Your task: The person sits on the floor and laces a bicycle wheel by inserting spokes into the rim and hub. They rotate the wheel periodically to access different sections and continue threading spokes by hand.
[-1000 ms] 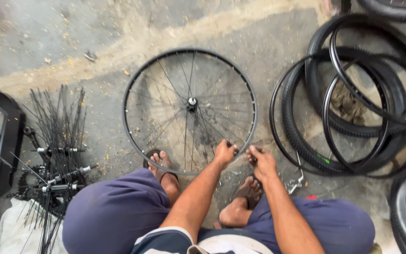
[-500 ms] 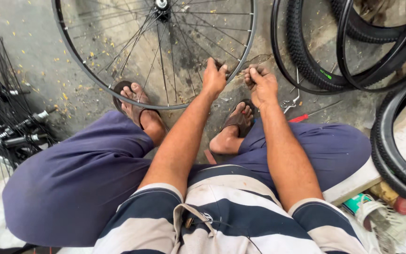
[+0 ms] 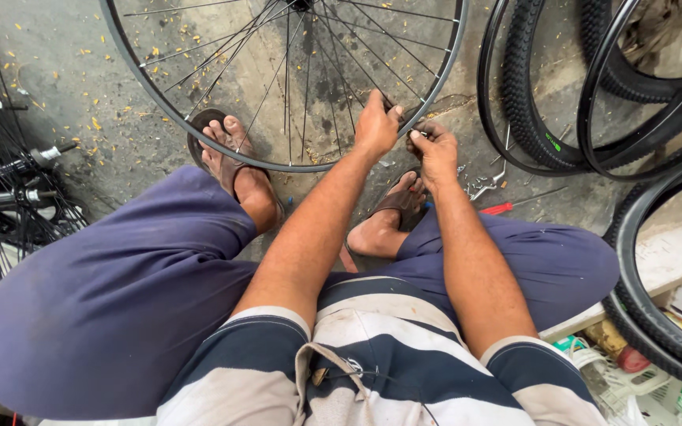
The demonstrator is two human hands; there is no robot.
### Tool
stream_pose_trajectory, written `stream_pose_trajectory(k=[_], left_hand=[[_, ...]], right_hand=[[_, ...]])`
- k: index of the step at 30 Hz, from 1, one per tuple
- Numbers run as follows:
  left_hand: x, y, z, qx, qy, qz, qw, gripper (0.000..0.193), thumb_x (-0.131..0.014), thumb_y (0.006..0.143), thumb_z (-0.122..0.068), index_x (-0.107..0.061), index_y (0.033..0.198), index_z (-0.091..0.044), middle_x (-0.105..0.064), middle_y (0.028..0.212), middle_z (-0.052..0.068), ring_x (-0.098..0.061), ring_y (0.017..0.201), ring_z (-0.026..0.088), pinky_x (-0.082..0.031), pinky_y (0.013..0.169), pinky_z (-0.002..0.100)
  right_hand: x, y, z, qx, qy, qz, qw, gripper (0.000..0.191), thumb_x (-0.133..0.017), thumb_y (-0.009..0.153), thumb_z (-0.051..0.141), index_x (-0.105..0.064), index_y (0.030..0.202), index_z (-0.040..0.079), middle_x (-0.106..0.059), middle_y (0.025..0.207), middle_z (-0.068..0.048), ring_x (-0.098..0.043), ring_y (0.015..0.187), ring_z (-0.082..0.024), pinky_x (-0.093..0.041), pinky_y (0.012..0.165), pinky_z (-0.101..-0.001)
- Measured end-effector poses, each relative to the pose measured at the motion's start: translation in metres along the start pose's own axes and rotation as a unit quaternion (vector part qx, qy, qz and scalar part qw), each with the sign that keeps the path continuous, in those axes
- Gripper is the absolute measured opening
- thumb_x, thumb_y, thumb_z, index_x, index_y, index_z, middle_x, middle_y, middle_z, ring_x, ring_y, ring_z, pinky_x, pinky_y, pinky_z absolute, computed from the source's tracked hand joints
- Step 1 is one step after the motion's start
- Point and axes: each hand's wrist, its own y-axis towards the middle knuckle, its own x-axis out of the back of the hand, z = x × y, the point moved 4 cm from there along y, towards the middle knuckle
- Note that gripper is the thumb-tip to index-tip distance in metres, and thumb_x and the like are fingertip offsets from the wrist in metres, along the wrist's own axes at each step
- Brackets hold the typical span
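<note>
- Near: your knees spread, sandalled feet on the concrete floor [image 3: 120,150].
- Your left hand [image 3: 376,126] pinches a spoke [image 3: 339,72] at the near rim of the bicycle wheel [image 3: 278,164], which lies flat on the floor.
- Your right hand [image 3: 434,148], just right of it, is closed on a small metal tool [image 3: 420,135] at the rim.
- Right: red-handled screwdriver [image 3: 499,208] on the floor.
- Far right: stacked black tyres [image 3: 530,95]. Far left: loose hubs and spokes [image 3: 9,170].
</note>
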Motion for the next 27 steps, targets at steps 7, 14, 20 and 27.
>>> stream_pose_trajectory(k=[7,14,20,27], left_hand=[[-0.0015,0.0004,-0.0006,0.011,0.006,0.002,1.000,0.022,-0.071,0.091,-0.023,-0.060,0.102,-0.007,-0.075,0.090,0.014,-0.072,0.088,0.035,-0.052,0.078,0.046],[-0.0008,-0.0027,-0.0035,0.018,-0.004,0.009,1.000,0.020,-0.070,0.092,-0.023,-0.061,0.101,-0.008,-0.076,0.085,0.011,-0.074,0.084,0.031,-0.053,0.077,0.044],[0.0005,-0.0031,-0.0057,0.012,-0.008,0.012,1.000,0.018,-0.068,0.093,-0.022,-0.061,0.102,-0.008,-0.075,0.086,0.010,-0.074,0.083,0.030,-0.054,0.076,0.043],[-0.0023,-0.0008,-0.0012,0.013,0.014,0.018,1.000,0.021,-0.070,0.092,-0.023,-0.060,0.104,-0.007,-0.075,0.089,0.011,-0.073,0.086,0.030,-0.054,0.078,0.043]], right_hand=[[-0.0065,0.0075,-0.0013,0.034,-0.071,0.000,0.997,0.014,-0.074,0.093,0.002,-0.069,0.106,0.001,-0.070,0.089,-0.001,-0.060,0.073,-0.008,-0.050,0.067,-0.0237],[-0.0072,0.0026,0.0052,0.058,-0.153,-0.008,0.987,0.017,-0.075,0.093,0.005,-0.074,0.109,-0.001,-0.073,0.090,-0.002,-0.062,0.072,-0.008,-0.052,0.065,-0.0240],[-0.0071,0.0045,0.0056,0.072,-0.155,-0.011,0.985,0.017,-0.074,0.092,0.001,-0.074,0.109,-0.002,-0.074,0.091,-0.003,-0.065,0.074,-0.008,-0.055,0.065,-0.0241],[-0.0025,0.0103,0.0035,0.018,-0.018,-0.002,1.000,0.020,-0.074,0.092,0.000,-0.071,0.112,-0.002,-0.068,0.088,0.000,-0.058,0.071,-0.008,-0.048,0.064,-0.0226]])
